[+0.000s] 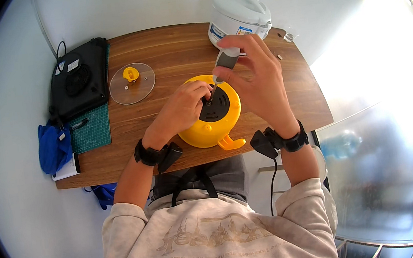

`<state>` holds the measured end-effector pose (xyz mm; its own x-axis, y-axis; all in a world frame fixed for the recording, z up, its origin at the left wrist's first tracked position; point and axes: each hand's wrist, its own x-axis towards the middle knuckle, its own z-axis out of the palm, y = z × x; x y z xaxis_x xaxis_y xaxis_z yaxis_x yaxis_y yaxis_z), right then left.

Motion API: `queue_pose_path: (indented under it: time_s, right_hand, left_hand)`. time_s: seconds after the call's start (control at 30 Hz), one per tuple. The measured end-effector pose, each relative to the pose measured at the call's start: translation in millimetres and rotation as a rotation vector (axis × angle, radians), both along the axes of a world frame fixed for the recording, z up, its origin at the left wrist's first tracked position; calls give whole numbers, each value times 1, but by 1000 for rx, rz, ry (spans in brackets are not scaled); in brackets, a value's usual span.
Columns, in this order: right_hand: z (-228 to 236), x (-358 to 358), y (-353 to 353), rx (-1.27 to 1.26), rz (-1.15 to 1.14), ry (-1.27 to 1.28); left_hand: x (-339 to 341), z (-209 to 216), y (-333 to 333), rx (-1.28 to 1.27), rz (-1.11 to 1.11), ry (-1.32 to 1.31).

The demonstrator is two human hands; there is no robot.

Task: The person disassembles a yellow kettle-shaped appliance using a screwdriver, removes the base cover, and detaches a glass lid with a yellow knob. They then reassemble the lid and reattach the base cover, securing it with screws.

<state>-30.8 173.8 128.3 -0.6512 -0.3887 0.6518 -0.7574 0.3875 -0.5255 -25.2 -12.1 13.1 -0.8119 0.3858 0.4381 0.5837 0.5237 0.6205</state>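
Note:
A yellow round pot-like appliance (202,133) lies bottom up on the wooden table, its black slotted base plate (218,108) facing up and its yellow handle toward me. My right hand (260,74) grips the grey and white handle of a screwdriver (227,59) from above. The screwdriver slants down to the left, its tip at the black base plate. Bent over the plate's left side, my left hand (182,106) has its fingers closed near the screwdriver tip. Whatever those fingertips pinch, if anything, is hidden.
A glass lid (137,92) with a yellow knob (130,74) and small parts lies at left. Beyond it are a black flat device (77,80), green cutting mat (95,129) and blue cloth bag (55,148). A white rice cooker (238,13) stands at the back right.

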Motion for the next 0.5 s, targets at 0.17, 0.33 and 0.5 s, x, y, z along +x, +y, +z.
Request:
queue_pose_path:
  time_s: [0.17,0.33,0.5]
  right_hand:
    - [-2,-3,4,-29,41,-60]
    - [1,2,-1,19,3,13]
    - [-3,0,3,-31,37,-119]
  left_hand:
    - [0,2,0,-9,-2,-40]
    - [-2,-3,-2,-1,-12,-9]
    - [0,0,-1,-16,-17,-18]
